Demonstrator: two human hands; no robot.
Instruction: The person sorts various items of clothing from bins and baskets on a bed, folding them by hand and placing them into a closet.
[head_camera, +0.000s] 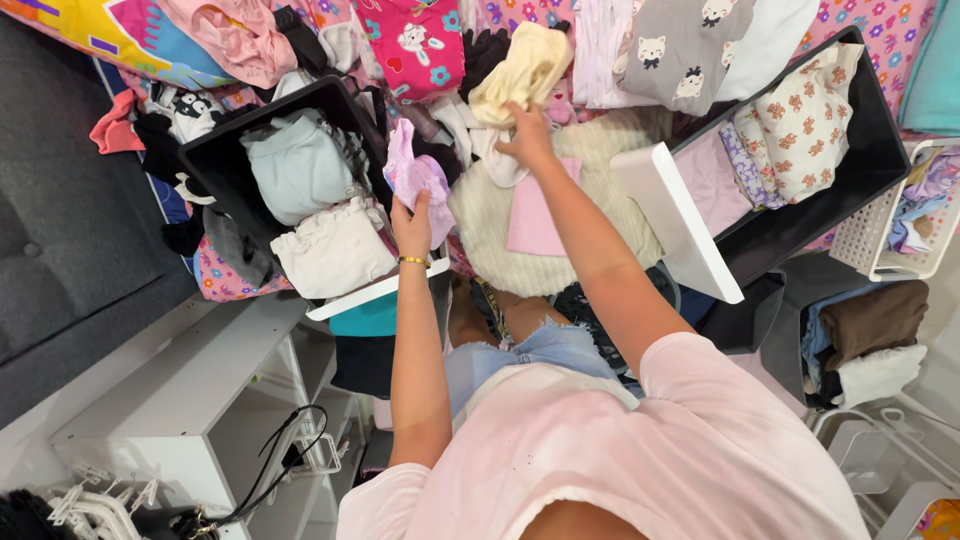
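Observation:
My left hand (412, 222), with a gold bracelet on the wrist, is shut on a small lilac-pink garment (412, 172) held up beside a black drawer (215, 160). My right hand (524, 132) reaches farther out and grips a pale yellow garment (524, 68) lifted above the clothes pile. Below both hands lies a cream fluffy round cushion (490, 225) with a folded pink cloth (535, 215) on it.
The left drawer holds folded mint and white clothes (300, 165). A second black drawer with a white front (680, 225) at the right holds floral garments. A white basket (880, 235), a white shelf unit (190, 400), hangers (90, 505) and loose clothing surround me.

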